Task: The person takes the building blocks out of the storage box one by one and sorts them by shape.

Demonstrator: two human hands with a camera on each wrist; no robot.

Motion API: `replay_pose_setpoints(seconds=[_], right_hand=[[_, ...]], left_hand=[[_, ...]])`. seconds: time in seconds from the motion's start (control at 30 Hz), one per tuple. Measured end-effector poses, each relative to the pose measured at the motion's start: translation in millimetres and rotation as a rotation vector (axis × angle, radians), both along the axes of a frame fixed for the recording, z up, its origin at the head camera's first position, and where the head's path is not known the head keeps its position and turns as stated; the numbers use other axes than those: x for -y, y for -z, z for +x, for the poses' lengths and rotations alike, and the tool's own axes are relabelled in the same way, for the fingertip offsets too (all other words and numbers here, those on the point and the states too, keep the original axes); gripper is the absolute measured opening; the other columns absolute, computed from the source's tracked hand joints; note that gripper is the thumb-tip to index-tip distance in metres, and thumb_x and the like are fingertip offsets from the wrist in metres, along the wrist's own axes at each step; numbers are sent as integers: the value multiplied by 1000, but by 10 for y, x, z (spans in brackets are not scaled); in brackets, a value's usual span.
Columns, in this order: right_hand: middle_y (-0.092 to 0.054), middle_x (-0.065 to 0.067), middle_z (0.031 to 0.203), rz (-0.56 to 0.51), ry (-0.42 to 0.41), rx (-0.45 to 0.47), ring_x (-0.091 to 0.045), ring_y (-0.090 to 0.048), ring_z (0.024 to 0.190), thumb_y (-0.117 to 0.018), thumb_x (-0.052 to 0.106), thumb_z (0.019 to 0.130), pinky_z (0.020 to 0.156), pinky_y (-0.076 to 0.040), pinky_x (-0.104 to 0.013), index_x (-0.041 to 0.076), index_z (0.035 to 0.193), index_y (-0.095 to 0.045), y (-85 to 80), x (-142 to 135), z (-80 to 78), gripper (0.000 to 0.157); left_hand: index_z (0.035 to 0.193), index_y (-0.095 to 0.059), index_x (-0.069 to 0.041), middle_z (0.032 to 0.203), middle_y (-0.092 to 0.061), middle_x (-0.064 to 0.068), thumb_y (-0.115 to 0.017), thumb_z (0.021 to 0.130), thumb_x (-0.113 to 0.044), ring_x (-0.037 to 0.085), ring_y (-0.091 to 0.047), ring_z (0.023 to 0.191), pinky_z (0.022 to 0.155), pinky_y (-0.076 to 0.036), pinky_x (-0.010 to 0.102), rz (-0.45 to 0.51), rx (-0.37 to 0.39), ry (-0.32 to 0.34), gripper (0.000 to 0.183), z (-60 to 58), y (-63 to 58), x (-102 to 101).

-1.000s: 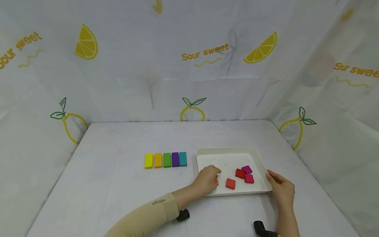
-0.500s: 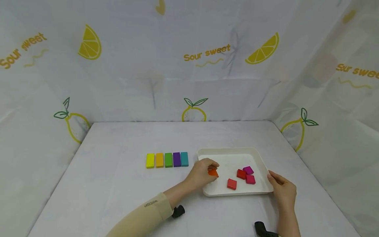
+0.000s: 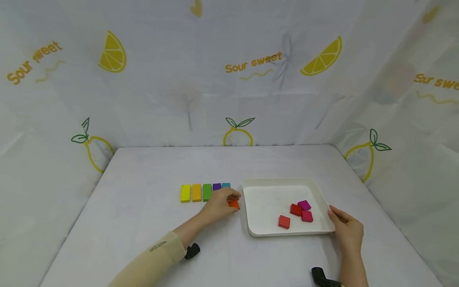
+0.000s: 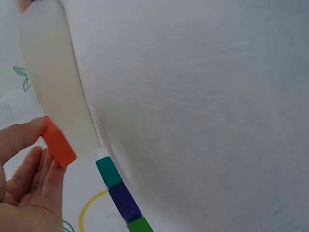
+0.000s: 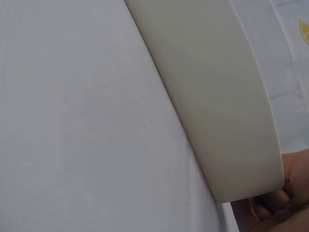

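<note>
My left hand [image 3: 218, 205] pinches an orange block [image 3: 234, 204] between thumb and fingertips, left of the white tray [image 3: 276, 182]. In the left wrist view the orange block [image 4: 59, 142] stands out from the fingers, near the teal block [image 4: 109, 171] at the end of a row. My right hand [image 3: 348, 233] grips the tray's right edge near its front corner, thumb at the rim. Inside the tray lie a light red block [image 3: 284, 222], a darker red block [image 3: 295, 210], a pink block [image 3: 306, 216] and a magenta block [image 3: 304, 205].
Behind my left hand runs a row with a yellow block [image 3: 185, 193], a light orange block [image 3: 196, 192], a green block [image 3: 207, 192], a purple block [image 3: 216, 186] and a teal one, partly hidden by the hand. A white cloth covers the table [image 3: 150, 171].
My left hand has lifted the orange block out of the tray and carried it left, over the rim, towards the row. The right hand keeps its hold on the tray.
</note>
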State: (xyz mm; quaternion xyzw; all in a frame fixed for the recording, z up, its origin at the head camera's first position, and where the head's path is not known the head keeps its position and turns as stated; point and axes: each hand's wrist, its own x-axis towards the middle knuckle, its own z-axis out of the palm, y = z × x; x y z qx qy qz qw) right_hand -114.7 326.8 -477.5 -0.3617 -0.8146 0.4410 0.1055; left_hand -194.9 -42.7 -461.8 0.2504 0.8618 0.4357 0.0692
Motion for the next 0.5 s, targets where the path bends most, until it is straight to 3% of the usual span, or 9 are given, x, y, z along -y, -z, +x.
replay_pose_setpoints(seconds=[0.2,0.3,0.43,0.5], right_hand=[[-71,-5,126,-4,5,-6,7,-50,98,-62,45,94,65,-39,2,11,129,-67,15,-9,-11,49],[-74,6,114,-10,6,-11,12,-47,93,-62,46,93,65,-39,2,11,128,-67,29,-26,-14,49],[-75,2,116,-3,0,-9,10,-50,96,-63,46,93,65,-39,2,11,128,-67,37,-38,-17,50],[-71,-7,126,2,-1,-3,4,-52,102,-62,46,93,65,-38,2,11,128,-67,36,-37,-19,50]], left_hand=[[117,-68,-4,114,-70,7,-74,83,0,19,-66,105,93,-58,31,-32,42,25,35,-34,89,85],[115,-68,-5,113,-71,7,-75,82,-2,18,-66,104,92,-58,32,-51,51,32,35,-56,117,92],[114,-69,-5,112,-71,6,-78,80,-4,18,-66,102,93,-58,34,-53,75,39,35,-70,147,102],[113,-69,-5,112,-71,6,-79,79,-5,18,-67,102,94,-58,34,-50,85,43,35,-73,163,109]])
